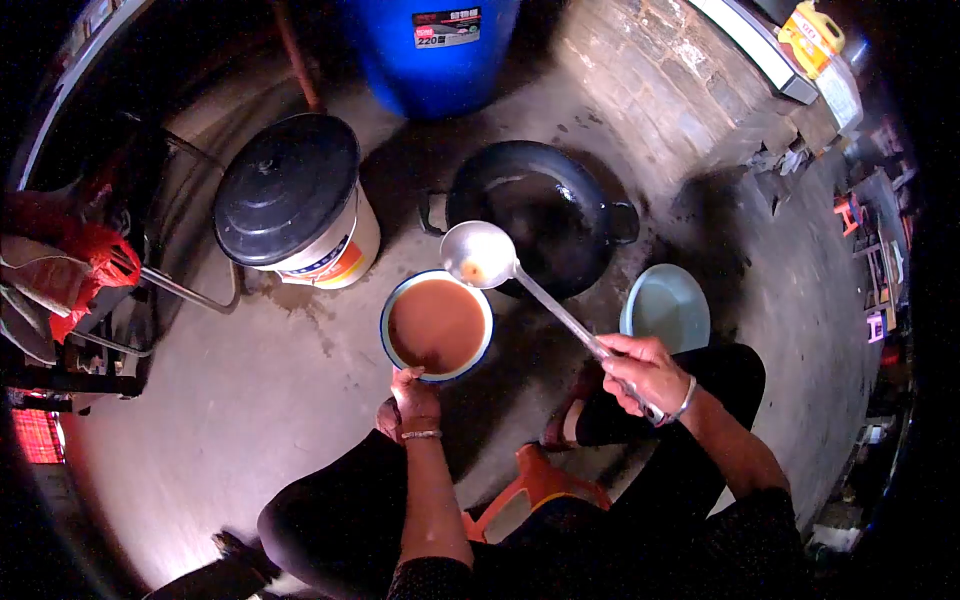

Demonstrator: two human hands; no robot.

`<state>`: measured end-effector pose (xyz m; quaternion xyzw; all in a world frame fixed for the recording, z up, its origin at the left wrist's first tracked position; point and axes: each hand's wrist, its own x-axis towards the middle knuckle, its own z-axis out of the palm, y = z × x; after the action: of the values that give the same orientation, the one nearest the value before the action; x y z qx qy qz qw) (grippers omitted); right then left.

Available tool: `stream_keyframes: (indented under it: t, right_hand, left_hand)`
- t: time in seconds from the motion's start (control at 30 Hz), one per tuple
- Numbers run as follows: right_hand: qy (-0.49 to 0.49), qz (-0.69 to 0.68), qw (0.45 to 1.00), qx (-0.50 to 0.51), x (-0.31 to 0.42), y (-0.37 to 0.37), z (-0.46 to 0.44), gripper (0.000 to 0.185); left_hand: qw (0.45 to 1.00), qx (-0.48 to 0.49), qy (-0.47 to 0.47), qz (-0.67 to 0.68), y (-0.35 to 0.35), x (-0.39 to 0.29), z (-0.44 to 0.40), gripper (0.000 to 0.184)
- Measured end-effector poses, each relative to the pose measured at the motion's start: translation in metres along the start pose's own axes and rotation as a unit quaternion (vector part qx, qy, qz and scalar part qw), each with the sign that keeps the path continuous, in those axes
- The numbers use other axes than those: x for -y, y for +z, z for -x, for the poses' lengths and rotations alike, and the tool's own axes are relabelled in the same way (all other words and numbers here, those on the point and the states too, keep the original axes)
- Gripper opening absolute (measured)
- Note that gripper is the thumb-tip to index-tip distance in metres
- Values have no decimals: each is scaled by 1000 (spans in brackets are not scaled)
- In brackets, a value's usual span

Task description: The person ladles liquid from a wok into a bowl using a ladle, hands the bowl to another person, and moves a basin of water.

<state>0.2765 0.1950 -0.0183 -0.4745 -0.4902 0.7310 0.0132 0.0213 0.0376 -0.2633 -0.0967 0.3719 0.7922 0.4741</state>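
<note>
Round metal ladle, long-handled; bowl, apparently enamel.

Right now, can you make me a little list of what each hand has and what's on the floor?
Left hand: holding a white bowl with a blue rim
In the bowl: reddish-brown liquid
Right hand: holding a long metal ladle
In the ladle: a small orange-brown patch
On the floor: black pan, pale basin, bucket with black lid, blue barrel
</note>
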Motion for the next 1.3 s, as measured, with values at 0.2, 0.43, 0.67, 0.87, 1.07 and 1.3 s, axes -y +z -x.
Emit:
stream_keyframes:
  t: [0.2,0.43,0.67,0.87,1.07,1.3]
  right_hand:
    - [-347,438,826,-73,-27,19,7,40]
    - [-234,344,889,-190,-32,-16,-17,33]
    - [-39,143,940,-308,-59,-108,-126,12]
    - [-58,213,934,-282,-81,-101,-130,21]
    - [35,115,966,-230,-68,-30,-94,37]
    - [62,-65,985,-146,-50,-2,-91,37]
  left_hand:
    - [997,-35,-49,42,3,-6,-4,58]
    - [999,-9,-16,43,13,-11,5,51]
    - [1000,-29,1,7,-12,-1,-8,45]
    - [998,-67,-13,3,-22,0,-7,46]
    - [998,-61,-5,3,1,-7,1,44]
    - [996,-88,-14,-1,-23,-1,-7,38]
